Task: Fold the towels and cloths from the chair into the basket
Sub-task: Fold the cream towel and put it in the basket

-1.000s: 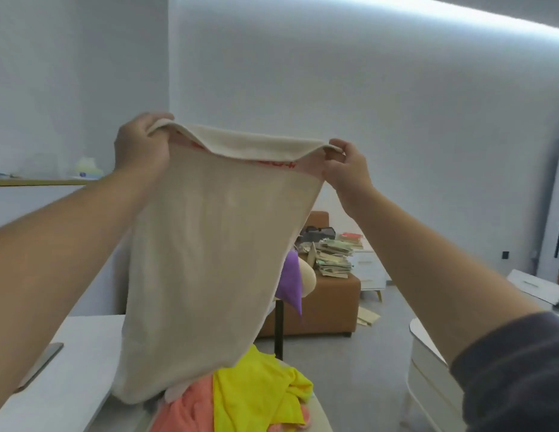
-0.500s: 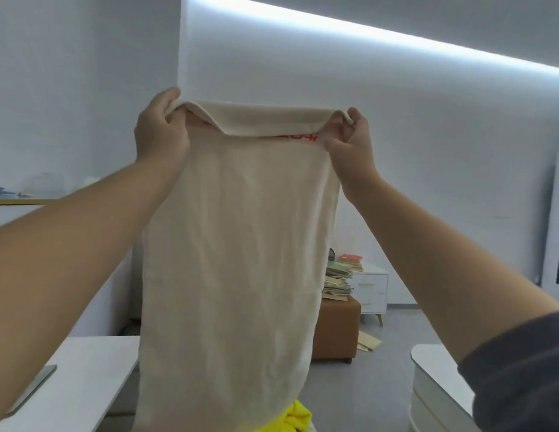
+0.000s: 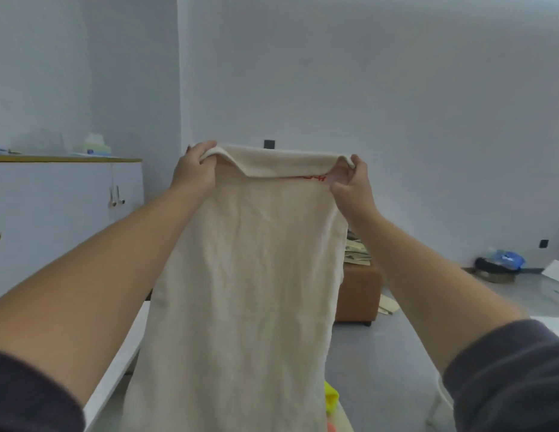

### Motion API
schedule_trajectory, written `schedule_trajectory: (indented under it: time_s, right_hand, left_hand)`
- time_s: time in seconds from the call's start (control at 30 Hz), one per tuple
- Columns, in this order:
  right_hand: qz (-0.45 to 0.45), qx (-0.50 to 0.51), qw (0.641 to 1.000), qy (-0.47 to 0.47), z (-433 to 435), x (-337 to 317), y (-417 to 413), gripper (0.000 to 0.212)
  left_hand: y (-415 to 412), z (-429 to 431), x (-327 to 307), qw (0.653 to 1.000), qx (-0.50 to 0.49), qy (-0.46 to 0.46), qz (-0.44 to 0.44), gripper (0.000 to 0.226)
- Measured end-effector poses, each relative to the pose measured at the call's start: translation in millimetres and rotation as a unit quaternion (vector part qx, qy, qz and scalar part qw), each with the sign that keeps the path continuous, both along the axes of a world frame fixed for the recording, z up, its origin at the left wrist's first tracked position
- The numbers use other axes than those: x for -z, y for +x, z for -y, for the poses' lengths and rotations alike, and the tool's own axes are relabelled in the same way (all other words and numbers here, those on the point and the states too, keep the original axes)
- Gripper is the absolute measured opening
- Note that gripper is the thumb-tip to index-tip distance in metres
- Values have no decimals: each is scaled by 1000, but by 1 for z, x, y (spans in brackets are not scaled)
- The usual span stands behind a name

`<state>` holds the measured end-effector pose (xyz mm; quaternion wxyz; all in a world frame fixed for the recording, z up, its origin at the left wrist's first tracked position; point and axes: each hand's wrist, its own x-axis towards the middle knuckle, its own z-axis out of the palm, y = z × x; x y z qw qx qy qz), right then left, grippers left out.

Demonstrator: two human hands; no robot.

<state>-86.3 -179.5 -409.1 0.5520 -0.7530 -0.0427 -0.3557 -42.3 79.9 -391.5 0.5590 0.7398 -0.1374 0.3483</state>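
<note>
Head view shows the towel (image 3: 247,275) hanging in mid-air before the person, long axis vertical, top edge flopped over toward them. The left hand (image 3: 194,169) and right hand (image 3: 350,185) each pinch a top corner, fingers clamped on it. This looks like the spreading step; next, I judge, the corners must meet to halve it.

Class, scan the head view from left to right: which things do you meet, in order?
White cabinet → left hand → beige towel held up between the hands → right hand → blue plastic bag on the floor.
</note>
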Motion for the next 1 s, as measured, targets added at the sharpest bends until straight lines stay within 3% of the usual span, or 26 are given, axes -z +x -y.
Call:
schedule_trajectory:
  time_s: [0.23,0.43,0.6,0.7,0.9,1.0]
  right_hand:
    - [12,13,1000,12,5,48,23,68]
    - [15,81,995,49,6,118,-10,25]
    - [-46,114,991,61,5,198,-59,12]
    - [-96,75,987,104,0,251,-90,19]
    - [-287,-13,946,152,-15,333,-139,18]
    - [-332,-54,924,185,-19,348,-144,18]
  left_hand:
    - [31,-1,51,999,-2,-32,-31,35]
    - [-14,-15,112,995,-31,-66,-70,27]
    - [-71,-41,195,988,-51,-31,-145,19]
    - [-106,-58,248,981,-72,-10,-178,19]
    - [-137,-83,342,940,-117,93,-305,31]
    - [-140,-79,353,928,-77,31,-363,36]
